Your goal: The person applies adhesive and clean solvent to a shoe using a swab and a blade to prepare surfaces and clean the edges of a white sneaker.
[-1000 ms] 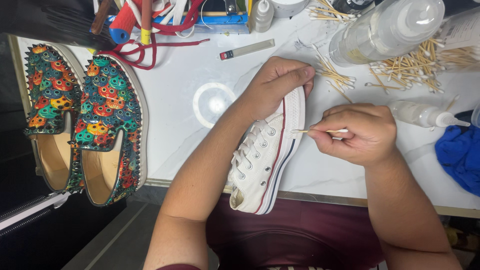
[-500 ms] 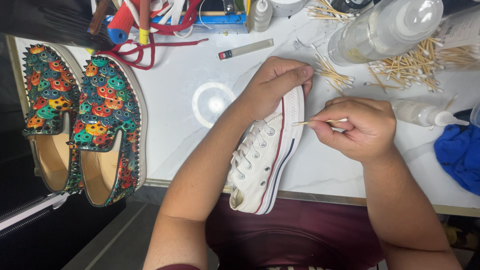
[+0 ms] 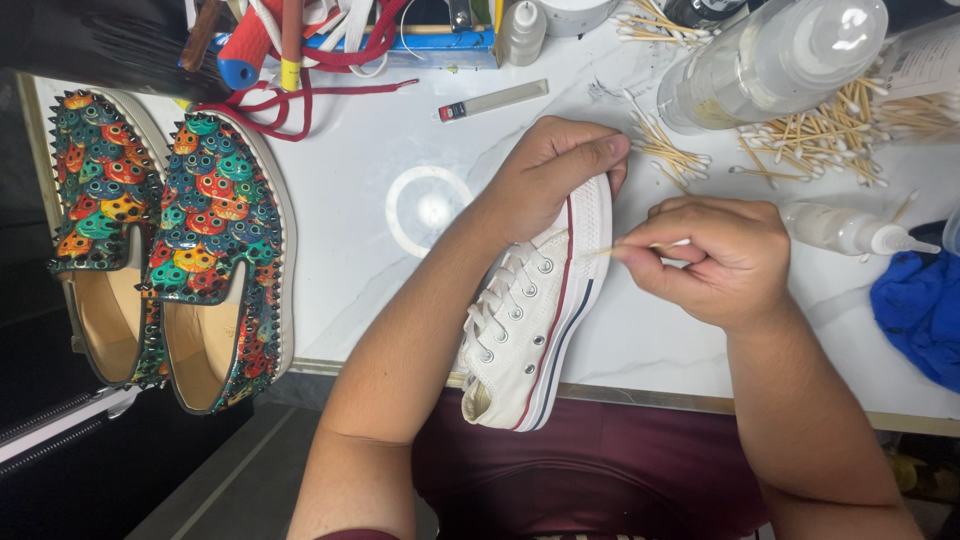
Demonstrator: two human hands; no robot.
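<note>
A white canvas sneaker (image 3: 525, 320) with a red and blue sole stripe lies on its side on the white marble table (image 3: 350, 250), its heel over the near edge. My left hand (image 3: 555, 170) grips the toe end from above. My right hand (image 3: 715, 255) pinches a thin wooden cotton swab (image 3: 635, 247), whose tip touches the sneaker's rubber sole edge.
Two multicoloured spiked loafers (image 3: 200, 250) lie at the left. Used cotton swabs (image 3: 830, 130) are scattered at the back right beside a clear plastic bottle (image 3: 770, 60). A small squeeze bottle (image 3: 850, 230) and a blue cloth (image 3: 920, 310) lie at the right. Red laces and tools crowd the back edge.
My right hand has shifted slightly up along the sole with the swab. My left hand keeps its hold on the toe.
</note>
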